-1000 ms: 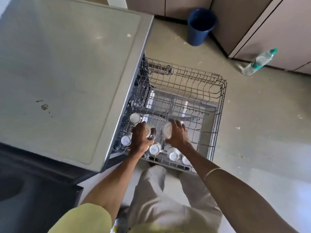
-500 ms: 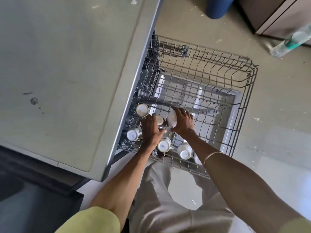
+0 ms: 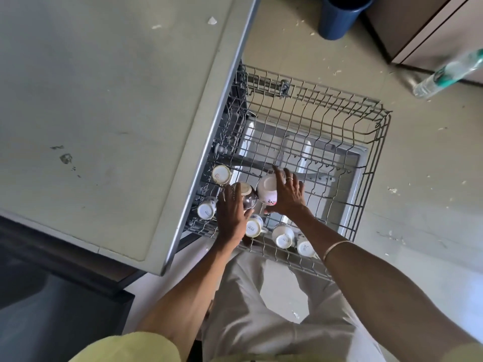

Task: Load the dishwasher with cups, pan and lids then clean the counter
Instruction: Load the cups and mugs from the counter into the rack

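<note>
The grey wire dishwasher rack [image 3: 371, 142] is pulled out from under the counter [image 3: 104, 113]. Several white cups stand upside down in its near left corner, among them a cup [image 3: 221, 174] at the back and a cup [image 3: 206, 209] by the counter edge. My left hand [image 3: 232, 218] grips a dark cup [image 3: 247, 195], bottom up. Beside it, my right hand [image 3: 287, 197] holds a white flowered cup [image 3: 268, 189], also bottom up. Further cups [image 3: 283, 236] sit along the rack's front edge.
A blue bucket [image 3: 339, 17] stands on the floor beyond the rack. A plastic bottle [image 3: 444, 74] lies by the brown cabinets [image 3: 431, 30] at the right. The rack's far and right parts hold nothing. A dark appliance top [image 3: 52, 296] lies at the lower left.
Both hands have stayed at the same spot in the rack with their cups. My right hand's fingers have spread wider over the white cup. My head has moved closer and lower.
</note>
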The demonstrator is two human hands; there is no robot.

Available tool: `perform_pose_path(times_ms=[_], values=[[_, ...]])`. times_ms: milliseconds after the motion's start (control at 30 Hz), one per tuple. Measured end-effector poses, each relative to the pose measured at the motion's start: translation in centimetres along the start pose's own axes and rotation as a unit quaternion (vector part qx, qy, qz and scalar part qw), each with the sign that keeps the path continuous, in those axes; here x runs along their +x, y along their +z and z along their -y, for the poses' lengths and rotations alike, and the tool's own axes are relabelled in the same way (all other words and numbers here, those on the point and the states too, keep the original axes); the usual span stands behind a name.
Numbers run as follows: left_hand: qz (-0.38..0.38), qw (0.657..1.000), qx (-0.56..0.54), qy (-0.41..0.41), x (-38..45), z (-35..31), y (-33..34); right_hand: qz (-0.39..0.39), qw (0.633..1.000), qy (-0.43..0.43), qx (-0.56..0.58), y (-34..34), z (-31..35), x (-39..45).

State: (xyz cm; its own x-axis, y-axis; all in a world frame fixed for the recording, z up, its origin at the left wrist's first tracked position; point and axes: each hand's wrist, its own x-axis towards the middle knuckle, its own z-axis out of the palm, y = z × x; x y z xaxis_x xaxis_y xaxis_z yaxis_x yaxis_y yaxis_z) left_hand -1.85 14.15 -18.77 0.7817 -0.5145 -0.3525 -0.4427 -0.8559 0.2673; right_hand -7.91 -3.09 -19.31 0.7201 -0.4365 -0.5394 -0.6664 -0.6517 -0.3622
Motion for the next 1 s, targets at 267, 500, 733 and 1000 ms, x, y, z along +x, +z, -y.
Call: perform_pose_path(times_ms=[267, 500, 733, 1000], values=[[-0.028, 0.999, -0.022, 0.034, -5.4, -1.8, -5.3, -0.036, 0.999, 0.007, 0.008, -6.8, 0.4, -6.0], [-0.115, 0.99, -0.06, 0.047, -10.7, -3.6, -9.5, -0.092, 0.995, -0.044, 0.01, -10.9, 3.9, -11.3], [-0.209, 0.973, -0.1, 0.015, -17.0, -3.9, -13.9, -0.068, 0.991, -0.105, 0.041, -13.3, 9.4, -17.0], [-0.301, 0.94, -0.138, -0.081, -23.5, 3.4, -17.6, -0.063, 0.968, -0.237, 0.044, -11.7, 18.9, -21.2]])
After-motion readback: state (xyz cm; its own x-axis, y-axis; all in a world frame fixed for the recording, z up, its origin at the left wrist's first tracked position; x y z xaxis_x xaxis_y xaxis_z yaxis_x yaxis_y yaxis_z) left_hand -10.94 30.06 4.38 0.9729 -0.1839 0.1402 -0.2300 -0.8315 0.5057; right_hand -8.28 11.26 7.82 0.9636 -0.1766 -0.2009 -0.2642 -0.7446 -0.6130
